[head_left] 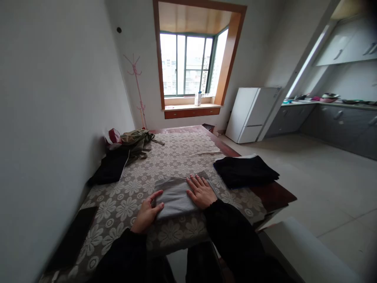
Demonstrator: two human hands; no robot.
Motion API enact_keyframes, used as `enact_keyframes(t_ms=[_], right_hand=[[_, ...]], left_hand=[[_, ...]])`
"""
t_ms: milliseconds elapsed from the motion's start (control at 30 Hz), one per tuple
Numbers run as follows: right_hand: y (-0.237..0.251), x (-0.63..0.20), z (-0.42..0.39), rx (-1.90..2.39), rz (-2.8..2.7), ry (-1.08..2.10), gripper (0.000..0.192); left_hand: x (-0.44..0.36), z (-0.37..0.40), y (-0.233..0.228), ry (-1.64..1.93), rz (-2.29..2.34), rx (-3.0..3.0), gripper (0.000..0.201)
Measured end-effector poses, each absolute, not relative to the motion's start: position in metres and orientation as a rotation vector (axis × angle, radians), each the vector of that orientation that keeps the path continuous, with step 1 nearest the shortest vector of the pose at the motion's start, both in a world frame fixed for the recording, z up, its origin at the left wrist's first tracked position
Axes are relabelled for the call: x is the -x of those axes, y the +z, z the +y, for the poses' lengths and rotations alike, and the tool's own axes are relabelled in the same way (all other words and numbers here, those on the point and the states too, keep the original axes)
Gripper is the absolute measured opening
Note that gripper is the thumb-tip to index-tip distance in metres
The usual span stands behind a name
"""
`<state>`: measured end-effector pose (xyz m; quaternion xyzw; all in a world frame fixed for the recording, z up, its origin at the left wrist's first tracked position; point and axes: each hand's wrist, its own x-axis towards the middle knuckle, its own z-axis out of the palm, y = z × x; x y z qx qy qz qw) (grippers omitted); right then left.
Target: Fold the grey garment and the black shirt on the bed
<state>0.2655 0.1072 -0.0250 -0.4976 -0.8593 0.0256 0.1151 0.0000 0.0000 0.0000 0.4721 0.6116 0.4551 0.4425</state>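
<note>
A folded grey garment point(176, 196) lies flat on the flowered tablecloth point(173, 157), directly in front of the person and between both hands.

The right hand point(202, 191) rests palm down on the right edge of the grey garment, fingers extended and slightly spread, pressing on the fabric without gripping it.

The left hand point(146, 214) sits at the near left corner of the garment. The thumb lies on top of the fabric and the fingers curl against its edge; whether they reach under the cloth cannot be told. Both arms wear dark sleeves.

To the right of the right hand, just beyond the garment, a stack of folded dark clothes point(245, 169) lies at the table edge, partly on bare wood.

Ahead and to the left of the left hand, well apart from it, a heap of unfolded clothes point(126, 151) lies against the wall, dark and olive pieces mixed.

Near the left forearm, a flat dark object point(75, 236) lies on the cloth beside the wall.

Beyond the table stand a pink coat rack point(137, 84), a window point(190, 65) and a white refrigerator point(251, 114).
</note>
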Motion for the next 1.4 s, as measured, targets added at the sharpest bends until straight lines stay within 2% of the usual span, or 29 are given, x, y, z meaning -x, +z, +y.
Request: enact_keyframes(t_ms=[133,200,300,367,400,500,567,733,800,900,967,1100,1200,1400], right_hand=[[-0.004,-0.252,0.082,1.442,-2.402,0.119,0.058],[0.005,-0.237,0.054,1.3,-2.362,0.196,0.061],[0.002,-0.212,0.006,0.897,-2.481,0.459,0.078],[-0.007,-0.198,-0.017,0.848,-2.485,0.585,0.091],[-0.012,-0.193,-0.024,0.88,-2.461,0.624,0.092],[-0.021,-0.18,-0.034,1.042,-2.315,0.662,0.081],[-0.021,-0.173,-0.033,1.088,-2.208,0.668,0.081],[-0.014,-0.168,-0.026,0.945,-1.901,0.866,0.076],[-0.011,-0.172,-0.022,0.895,-1.707,1.029,0.068],[-0.01,-0.179,-0.014,0.863,-1.37,1.281,0.044],[-0.013,-0.184,-0.007,0.868,-1.053,1.403,0.038],[-0.02,-0.202,0.009,0.852,-0.629,1.57,0.047],[-0.022,-0.223,0.02,0.761,-0.915,1.646,0.065],[-0.025,-0.25,0.028,0.758,-1.332,1.489,0.094]], left_hand=[[-0.007,-0.011,0.004,1.21,1.536,-1.142,0.063],[-0.008,-0.018,0.003,1.264,1.528,-1.078,0.062],[-0.008,-0.032,0.001,1.344,1.478,-0.939,0.063],[-0.009,-0.042,0.001,1.389,1.474,-0.861,0.063],[-0.011,-0.047,0.001,1.406,1.484,-0.833,0.063],[-0.021,-0.06,0.003,1.46,1.494,-0.767,0.067],[-0.03,-0.065,0.004,1.544,1.451,-0.719,0.076],[-0.04,-0.063,0.0,1.657,1.346,-0.665,0.088],[-0.044,-0.062,-0.004,1.65,1.33,-0.673,0.083],[-0.056,-0.061,-0.005,1.707,1.28,-0.773,0.067],[-0.07,-0.058,-0.002,1.734,1.289,-0.927,0.056],[-0.1,-0.042,0.003,1.534,1.452,-1.428,0.05],[-0.12,-0.021,-0.001,1.277,1.551,-1.806,0.054],[-0.143,0.006,-0.006,0.957,1.719,-2.288,0.057]])
